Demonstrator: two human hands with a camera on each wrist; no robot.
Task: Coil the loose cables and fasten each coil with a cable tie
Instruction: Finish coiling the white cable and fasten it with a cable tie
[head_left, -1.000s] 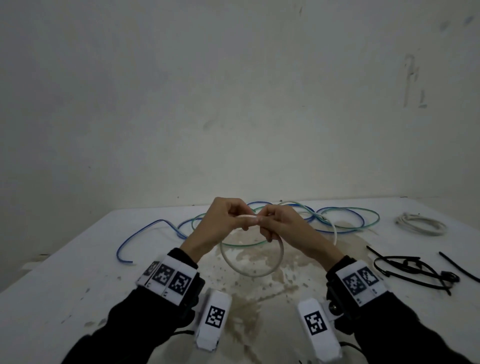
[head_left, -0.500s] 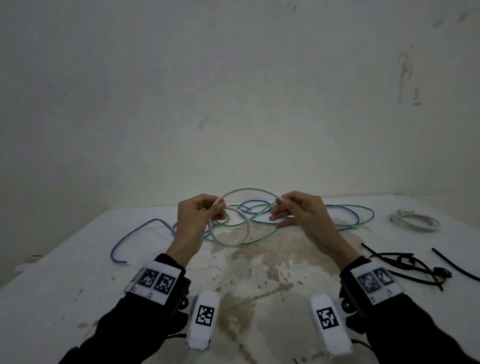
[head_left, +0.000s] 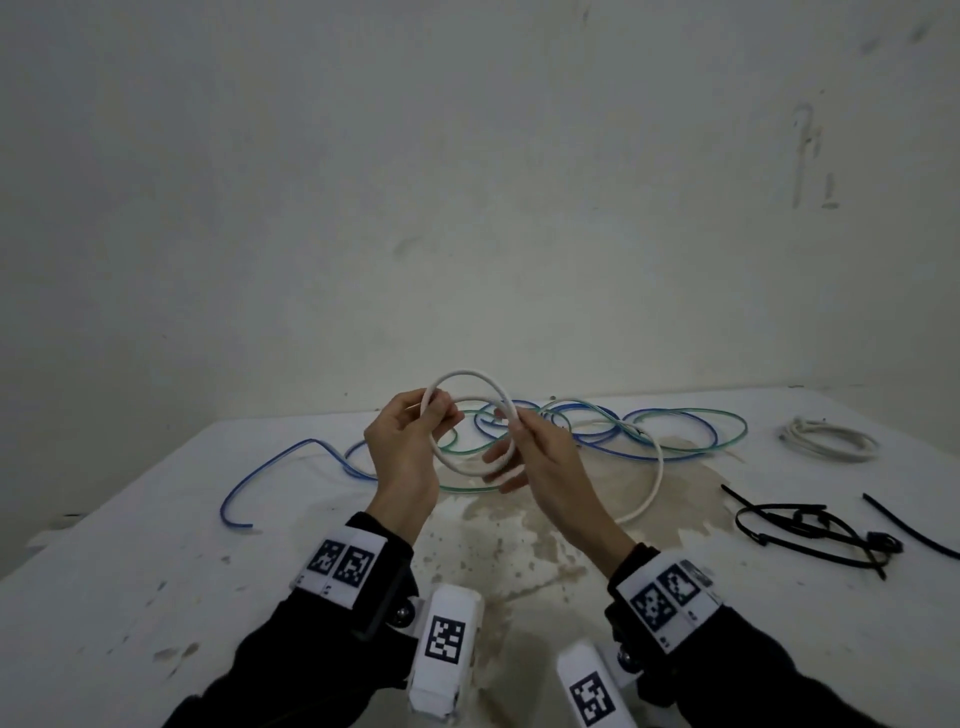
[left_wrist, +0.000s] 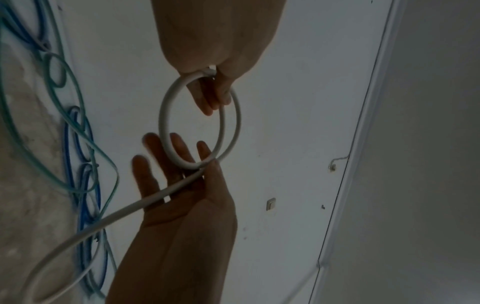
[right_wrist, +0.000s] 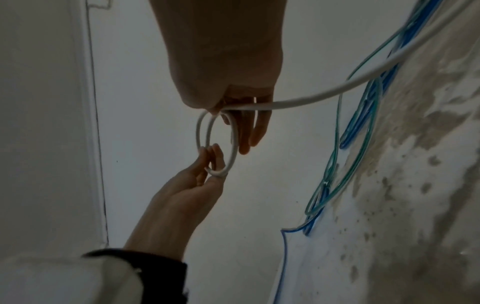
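Observation:
I hold a white cable coil (head_left: 464, 375) upright above the table, two loops wide. My left hand (head_left: 439, 415) pinches its left side between thumb and fingers (left_wrist: 210, 72). The right hand (head_left: 511, 423) pinches the opposite side with thumb and forefinger, its other fingers (left_wrist: 140, 164) spread straight. In the right wrist view the right hand (right_wrist: 221, 109) is on top and the left hand (right_wrist: 207, 172) below the coil (right_wrist: 233, 144). The cable's loose tail (head_left: 658, 467) runs right and curves down onto the table. Black cable ties (head_left: 810, 530) lie at the right.
A blue cable (head_left: 270, 457) and a green cable (head_left: 701, 415) lie tangled across the back of the stained white table (head_left: 156, 571). Another white cable bundle (head_left: 826, 441) rests at the far right. A bare wall stands behind.
One second ago the hands met over a single hanging loop. They then parted, and now the right hand has swung back left, laying a second loop beside the first.

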